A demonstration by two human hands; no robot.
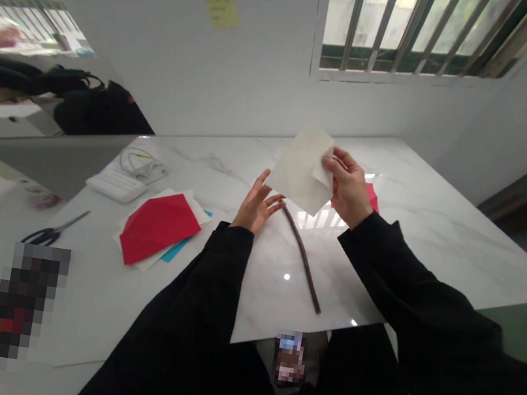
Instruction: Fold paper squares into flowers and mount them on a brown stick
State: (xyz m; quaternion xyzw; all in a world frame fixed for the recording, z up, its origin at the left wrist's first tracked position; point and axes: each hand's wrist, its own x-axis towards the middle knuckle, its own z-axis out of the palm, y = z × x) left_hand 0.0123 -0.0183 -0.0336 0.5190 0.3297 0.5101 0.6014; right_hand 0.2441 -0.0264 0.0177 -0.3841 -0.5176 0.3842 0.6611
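Note:
My right hand pinches a sheet of thin whitish paper by its right edge, holding it above the table. A corner of the sheet is folded over near the fingers. My left hand is at the sheet's lower left, fingers apart; whether it touches the paper I cannot tell. Below the hands a thin brown stick lies slanted on the marble-patterned table. Partly hidden behind my right hand is a piece of red paper.
Left of my arm lies a stack of red paper with white and blue sheets beneath. Farther left are dark-handled scissors, a white box-shaped object and a coiled white cable. A yellow note is stuck to the wall.

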